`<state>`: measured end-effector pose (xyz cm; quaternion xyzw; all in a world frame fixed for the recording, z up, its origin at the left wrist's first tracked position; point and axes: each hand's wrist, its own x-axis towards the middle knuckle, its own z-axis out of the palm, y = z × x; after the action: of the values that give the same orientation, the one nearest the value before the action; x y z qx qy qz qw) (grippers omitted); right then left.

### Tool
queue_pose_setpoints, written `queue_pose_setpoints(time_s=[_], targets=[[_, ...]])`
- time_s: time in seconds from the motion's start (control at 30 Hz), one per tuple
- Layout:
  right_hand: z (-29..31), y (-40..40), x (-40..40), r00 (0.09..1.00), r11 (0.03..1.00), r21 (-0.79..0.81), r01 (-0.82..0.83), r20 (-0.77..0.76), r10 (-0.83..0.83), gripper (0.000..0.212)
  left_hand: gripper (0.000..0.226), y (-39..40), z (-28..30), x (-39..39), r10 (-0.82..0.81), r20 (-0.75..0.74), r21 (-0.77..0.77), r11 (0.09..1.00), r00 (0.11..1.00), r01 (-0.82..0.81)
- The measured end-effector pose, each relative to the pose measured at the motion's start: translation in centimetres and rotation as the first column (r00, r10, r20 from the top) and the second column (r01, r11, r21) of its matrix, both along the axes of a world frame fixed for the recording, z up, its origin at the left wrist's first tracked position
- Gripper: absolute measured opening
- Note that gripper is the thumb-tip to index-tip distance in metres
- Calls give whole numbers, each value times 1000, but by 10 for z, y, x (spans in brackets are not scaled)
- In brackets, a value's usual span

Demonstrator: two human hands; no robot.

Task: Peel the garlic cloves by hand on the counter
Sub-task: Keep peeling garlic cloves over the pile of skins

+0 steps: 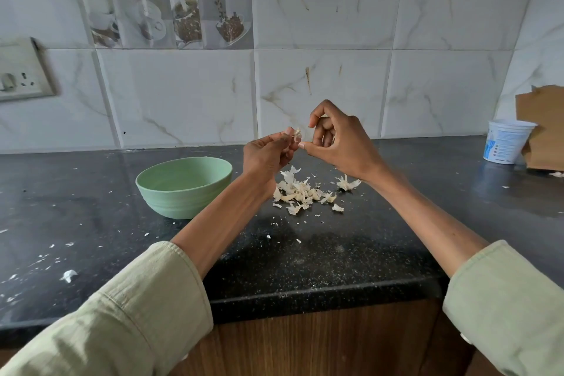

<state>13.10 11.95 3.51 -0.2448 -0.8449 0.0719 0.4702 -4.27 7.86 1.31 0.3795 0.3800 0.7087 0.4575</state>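
Stretching dark and speckled beneath both raised hands, the bench [320, 265] serves as the catch surface, which seems to be why the work is done up in the air over it: torn skin drops straight down. Below and to the left of the fingers sits a green bowl [183, 186], close enough to reach, probably meant for finished cloves, though nothing can be seen inside it. Well off to the right of the fingers stands a white plastic cup [506, 142], apart from the work. Directly under the fingers lies the pile of garlic skins [300, 191], with what may be unpeeled cloves among them; that cannot be told for sure. The right hand [338, 143] has thumb and forefinger curled toward the clove, apparently nipping at a flake of skin, though the contact is too small to confirm. The left hand [267, 156] pinches the garlic clove [296, 134] at its fingertips, holding it steady so the other hand can pull.
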Motion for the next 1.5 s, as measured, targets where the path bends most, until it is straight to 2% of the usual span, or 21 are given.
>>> queue_pose_setpoints(time_s=[0.1, 0.3, 0.5, 0.6, 0.77, 0.87, 0.97, 1.07, 1.17, 1.27, 1.33, 1.4, 1.5], targets=[[2, -1, 1, 1000, 1000, 10, -1, -16, 1, 40, 17, -1, 0, 0, -25, -30, -13, 1000, 999, 25], [2, 2, 1, 998, 1000, -4, -9, -57, 8, 14, 17, 0, -1, 0, -109, -78, -22, 994, 991, 108], [2, 3, 1, 997, 997, -70, -39, -64, 34, 23, 24, 0, 0, -1, -56, -129, 58, 996, 990, 64], [2, 5, 0, 993, 985, -144, -94, -87, 82, 24, 30, 0, 1, -1, -2, -183, 111, 994, 983, 22], [4, 6, 2, 973, 927, -315, -203, -168, 156, 20, 23, 0, 2, -2, 26, -289, 169, 985, 957, 24], [5, 5, 4, 975, 882, -418, -217, -134, 177, 26, 17, 1, 2, -4, 94, -398, 228, 974, 913, -1], [3, 4, 1, 976, 807, -550, -216, -99, 194, 38, 15, 3, 0, -4, 166, -439, 293, 956, 883, -34], [1, 3, 0, 974, 784, -580, -222, -100, 201, 34, 16, 3, -1, -5, 209, -478, 335, 941, 853, -43], [1, 3, 0, 982, 813, -551, -188, -85, 170, 33, 14, 3, 0, -3, 225, -489, 329, 942, 843, -61], [1, 3, 0, 995, 924, -368, -100, -48, 89, 30, 22, 3, -1, -1, 192, -502, 259, 964, 843, -65], [1, 2, 1, 998, 971, -231, -61, -43, 53, 25, 32, 1, -2, 1, 130, -569, 175, 984, 812, -34], [2, 1, 3, 999, 989, -145, -41, -40, 36, 22, 42, -3, -2, 3, 52, -609, 100, 995, 791, 11], [1, -1, 2, 1000, 997, -78, -20, -1, 20, 18, 48, -7, 0, 7, 28, -617, 112, 992, 787, 52]])
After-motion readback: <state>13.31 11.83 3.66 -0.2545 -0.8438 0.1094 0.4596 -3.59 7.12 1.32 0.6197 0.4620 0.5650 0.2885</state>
